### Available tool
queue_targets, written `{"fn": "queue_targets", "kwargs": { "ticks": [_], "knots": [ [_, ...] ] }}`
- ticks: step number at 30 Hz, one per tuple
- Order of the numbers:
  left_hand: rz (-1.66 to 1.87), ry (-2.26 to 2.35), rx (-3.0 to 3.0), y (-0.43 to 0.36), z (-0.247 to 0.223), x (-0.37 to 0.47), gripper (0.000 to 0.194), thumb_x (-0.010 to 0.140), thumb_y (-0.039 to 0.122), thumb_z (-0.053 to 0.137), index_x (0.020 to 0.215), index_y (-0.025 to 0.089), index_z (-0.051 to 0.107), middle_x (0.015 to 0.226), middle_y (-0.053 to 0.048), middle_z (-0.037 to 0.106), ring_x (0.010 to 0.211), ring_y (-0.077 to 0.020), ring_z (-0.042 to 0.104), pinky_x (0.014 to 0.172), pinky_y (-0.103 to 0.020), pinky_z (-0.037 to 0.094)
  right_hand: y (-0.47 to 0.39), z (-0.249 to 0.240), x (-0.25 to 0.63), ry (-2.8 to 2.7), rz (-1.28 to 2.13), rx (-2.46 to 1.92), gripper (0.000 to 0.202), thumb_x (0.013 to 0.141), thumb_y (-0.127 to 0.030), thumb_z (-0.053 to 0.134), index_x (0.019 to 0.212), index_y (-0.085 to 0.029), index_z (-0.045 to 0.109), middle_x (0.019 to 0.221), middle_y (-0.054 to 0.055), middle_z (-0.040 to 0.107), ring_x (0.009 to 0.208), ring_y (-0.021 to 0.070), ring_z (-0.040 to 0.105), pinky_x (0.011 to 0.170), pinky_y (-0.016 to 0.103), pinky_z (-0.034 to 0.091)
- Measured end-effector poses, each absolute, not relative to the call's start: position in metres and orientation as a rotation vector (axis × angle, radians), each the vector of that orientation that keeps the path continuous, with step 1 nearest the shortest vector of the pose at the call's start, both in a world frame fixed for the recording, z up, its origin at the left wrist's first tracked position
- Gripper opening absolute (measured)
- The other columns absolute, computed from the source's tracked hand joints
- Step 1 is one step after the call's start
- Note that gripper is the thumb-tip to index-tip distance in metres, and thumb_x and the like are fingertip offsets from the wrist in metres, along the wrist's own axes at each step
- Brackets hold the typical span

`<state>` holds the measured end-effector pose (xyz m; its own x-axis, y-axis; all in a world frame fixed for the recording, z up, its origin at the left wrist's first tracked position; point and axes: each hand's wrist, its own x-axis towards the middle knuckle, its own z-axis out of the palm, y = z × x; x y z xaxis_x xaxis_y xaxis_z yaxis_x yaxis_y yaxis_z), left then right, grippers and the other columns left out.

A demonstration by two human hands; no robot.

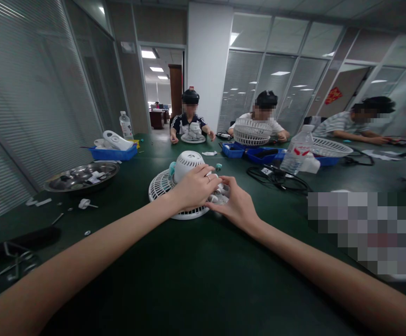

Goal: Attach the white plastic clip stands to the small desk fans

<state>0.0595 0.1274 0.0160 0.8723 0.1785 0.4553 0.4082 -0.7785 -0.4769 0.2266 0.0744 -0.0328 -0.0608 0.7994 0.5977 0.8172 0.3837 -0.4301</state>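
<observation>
A white fan head with a slotted motor housing (188, 163) rests on its round white grille (160, 185) on the dark green table. My left hand (197, 184) lies over the near right side of the housing, its fingers curled round the white neck parts. From the right, my right hand (236, 200) closes thumb and fingers about a white, partly translucent piece (220, 195) at the fan's right edge. My fingers hide much of where these parts meet. A teal knob (172, 169) sticks out at the housing's left, and a small teal piece (218, 166) lies just behind.
At left stand a metal bowl (83, 179) of small parts and a blue tray (113, 153) with white casings. Black cables (276, 179) and a water bottle (298, 149) are at right. Several people sit across the table, one with another fan (193, 137).
</observation>
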Motion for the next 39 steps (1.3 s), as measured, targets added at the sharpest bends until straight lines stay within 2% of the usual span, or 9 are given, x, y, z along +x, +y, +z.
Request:
{"fn": "queue_targets", "kwargs": {
  "ticks": [5, 13, 20, 26, 30, 32, 35, 37, 39],
  "knots": [
    [-0.478, -0.415, -2.51, 0.126, 0.019, 0.057, 0.051, 0.076, 0.036, 0.065, 0.12, 0.013, 0.053, 0.119, -0.011, 0.061, 0.12, -0.0261, 0.047, 0.106, -0.039, 0.03, 0.072, -0.033, 0.226, -1.776, 0.095, -1.352, 0.07, 0.062, -0.058, 0.072, 0.114, -0.023, 0.041, 0.111, 0.01, 0.062, 0.097, 0.0285, 0.063, 0.079, 0.04, 0.05],
    [-0.578, -0.422, -2.529, 0.129, 0.014, 0.054, 0.04, 0.079, 0.013, 0.05, 0.118, 0.009, 0.055, 0.118, -0.012, 0.061, 0.119, -0.024, 0.049, 0.107, -0.038, 0.03, 0.075, -0.036, 0.225, -1.841, 0.091, -1.276, 0.078, 0.061, -0.046, 0.077, 0.125, -0.023, 0.038, 0.12, 0.01, 0.058, 0.109, 0.0277, 0.058, 0.087, 0.039, 0.048],
    [-0.64, -0.362, -2.571, 0.13, 0.012, 0.053, 0.043, 0.08, 0.015, 0.051, 0.123, 0.009, 0.05, 0.127, -0.015, 0.056, 0.122, -0.0257, 0.047, 0.105, -0.043, 0.034, 0.081, -0.036, 0.228, -1.766, 0.152, -1.201, 0.069, 0.072, -0.043, 0.071, 0.13, -0.021, 0.04, 0.112, 0.008, 0.062, 0.1, 0.0242, 0.061, 0.086, 0.036, 0.048],
    [-0.667, -0.359, -2.593, 0.125, 0.015, 0.055, 0.033, 0.088, 0.019, 0.041, 0.115, 0.007, 0.055, 0.116, -0.016, 0.06, 0.115, -0.0244, 0.051, 0.103, -0.041, 0.035, 0.08, -0.035, 0.232, -1.816, 0.164, -1.185, 0.039, 0.077, -0.042, 0.067, 0.106, -0.018, 0.056, 0.093, 0.004, 0.066, 0.078, 0.0188, 0.062, 0.07, 0.028, 0.047],
    [-0.644, -0.383, -2.62, 0.119, 0.019, 0.054, 0.037, 0.093, 0.031, 0.037, 0.116, 0.008, 0.055, 0.119, -0.016, 0.058, 0.117, -0.0247, 0.05, 0.104, -0.041, 0.033, 0.081, -0.028, 0.241, -1.926, 0.15, -1.154, 0.042, 0.076, -0.045, 0.068, 0.106, -0.018, 0.055, 0.096, 0.005, 0.063, 0.083, 0.0194, 0.059, 0.072, 0.029, 0.045],
    [-0.617, -0.403, -2.644, 0.114, 0.022, 0.05, 0.039, 0.094, 0.035, 0.038, 0.118, 0.008, 0.054, 0.121, -0.015, 0.057, 0.12, -0.0252, 0.048, 0.105, -0.042, 0.032, 0.081, -0.019, 0.252, -1.97, 0.173, -1.144, 0.037, 0.082, -0.045, 0.06, 0.107, -0.018, 0.056, 0.098, 0.006, 0.062, 0.088, 0.0196, 0.058, 0.074, 0.029, 0.044],
    [-0.581, -0.462, -2.691, 0.101, 0.029, 0.038, 0.042, 0.094, 0.038, 0.037, 0.119, 0.008, 0.052, 0.121, -0.015, 0.057, 0.12, -0.0258, 0.047, 0.106, -0.043, 0.032, 0.081, 0.0, 0.277, -2.053, 0.306, -1.228, 0.033, 0.092, -0.045, 0.043, 0.099, -0.017, 0.059, 0.089, 0.005, 0.064, 0.082, 0.0174, 0.059, 0.073, 0.029, 0.044],
    [-0.572, -0.522, -2.735, 0.09, 0.034, 0.027, 0.042, 0.095, 0.038, 0.036, 0.122, 0.009, 0.05, 0.123, -0.015, 0.055, 0.119, -0.0255, 0.048, 0.104, -0.042, 0.035, 0.081, 0.011, 0.296, -2.174, 0.515, -1.392, 0.04, 0.089, -0.052, 0.045, 0.092, -0.015, 0.06, 0.078, 0.003, 0.063, 0.071, 0.0158, 0.058, 0.066, 0.028, 0.044],
    [-0.624, -0.629, -2.757, 0.08, 0.036, 0.012, 0.039, 0.094, 0.035, 0.038, 0.125, 0.012, 0.046, 0.131, -0.014, 0.048, 0.123, -0.0254, 0.044, 0.104, -0.042, 0.036, 0.08, 0.016, 0.311, -2.312, 0.879, -1.529, 0.046, 0.082, -0.057, 0.053, 0.095, -0.014, 0.06, 0.075, 0.003, 0.062, 0.065, 0.0149, 0.058, 0.059, 0.026, 0.044]
  ]
}}
